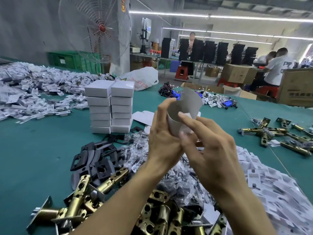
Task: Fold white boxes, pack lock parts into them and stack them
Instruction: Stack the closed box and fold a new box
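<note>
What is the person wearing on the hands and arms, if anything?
Nothing shows. The left hand and right hand have no gloves, rings or watch. The forearms are bare, and no sleeve is in view.

A factory packing floor: a long green-covered bench (33,150) heaped with brass latch bolts (81,199), black strike plates (94,160) and stacked white boxes (110,106). Far right, seated workers (274,67) among cardboard cartons (237,73); an industrial fan (96,29) stands far left under strip lights (220,17).
</note>
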{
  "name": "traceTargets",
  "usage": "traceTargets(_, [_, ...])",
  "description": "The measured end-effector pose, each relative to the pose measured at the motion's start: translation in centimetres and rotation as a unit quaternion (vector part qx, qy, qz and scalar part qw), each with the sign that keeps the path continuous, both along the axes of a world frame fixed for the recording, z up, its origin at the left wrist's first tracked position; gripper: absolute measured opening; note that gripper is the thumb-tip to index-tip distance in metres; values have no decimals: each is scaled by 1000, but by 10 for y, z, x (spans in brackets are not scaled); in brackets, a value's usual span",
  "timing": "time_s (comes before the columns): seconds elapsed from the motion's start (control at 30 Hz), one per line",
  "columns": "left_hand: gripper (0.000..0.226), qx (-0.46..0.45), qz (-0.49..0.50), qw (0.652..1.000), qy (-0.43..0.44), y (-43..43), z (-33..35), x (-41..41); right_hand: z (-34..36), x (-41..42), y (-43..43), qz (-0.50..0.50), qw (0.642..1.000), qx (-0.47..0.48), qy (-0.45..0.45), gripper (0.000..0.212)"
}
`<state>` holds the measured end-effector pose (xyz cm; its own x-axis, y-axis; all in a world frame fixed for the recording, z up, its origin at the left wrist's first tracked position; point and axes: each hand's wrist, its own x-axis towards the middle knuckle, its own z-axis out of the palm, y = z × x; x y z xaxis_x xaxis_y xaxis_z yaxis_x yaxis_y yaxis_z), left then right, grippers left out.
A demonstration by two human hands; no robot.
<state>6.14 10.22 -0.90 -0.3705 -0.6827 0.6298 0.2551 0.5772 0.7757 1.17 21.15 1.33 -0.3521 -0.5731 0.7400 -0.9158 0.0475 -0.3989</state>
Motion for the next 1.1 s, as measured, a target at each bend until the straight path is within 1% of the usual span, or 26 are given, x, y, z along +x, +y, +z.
traceTargets(0.1, [58, -26, 27, 998, -42, 1, -2, 0, 2, 0, 1, -10, 999, 28, -29, 42])
traceTargets(0.2, [46, -63, 64, 990, -107, -1, -5, -1, 2, -3, 2, -2, 994, 71, -87, 35])
traceTargets(0.27, [41, -92, 76, 984, -135, 0, -6, -2, 3, -5, 2, -8, 988, 102, -113, 33])
traceTargets(0.4, [34, -150, 78, 974, -150, 7, -8, -3, 6, -11, 6, -9, 981, 162, -103, 31])
traceTargets(0.43, [35, -154, 82, 974, -144, 7, -8, -3, 8, -11, 7, 4, 985, 145, -98, 27])
traceTargets(0.5, [41, -150, 80, 978, -123, 6, -7, -2, 14, -9, 10, 44, 992, 50, -110, 13])
traceTargets(0.53, [49, -147, 74, 980, -114, 6, -7, -2, 17, -8, 11, 69, 989, -8, -133, 17])
traceTargets(0.6, [69, -147, 65, 981, -107, 6, -7, -2, 21, -8, 12, 113, 964, -107, -213, 23])
traceTargets(0.67, [77, -164, 57, 979, -103, 6, -6, -1, 25, -6, 11, 128, 933, -172, -289, 14])
traceTargets(0.7, [79, -177, 52, 978, -101, 6, -6, 0, 26, -5, 11, 135, 916, -183, -331, 12])
traceTargets(0.77, [84, -202, 55, 972, -103, 6, -5, 0, 24, -5, 9, 149, 886, -172, -405, 18])
traceTargets(0.83, [86, -219, 74, 967, -111, 6, -5, 0, 21, -6, 8, 149, 875, -145, -438, 21])
traceTargets(0.93, [92, -230, 99, 960, -124, 7, -7, -1, 16, -8, 6, 139, 883, -125, -431, 24])
traceTargets(1.03, [103, -238, 137, 952, -133, 5, -10, -5, 13, -8, 4, 119, 896, -126, -408, 22])
traceTargets(1.1, [96, -243, 158, 949, -124, 6, -9, -5, 11, -7, 3, 99, 910, -121, -383, 24])
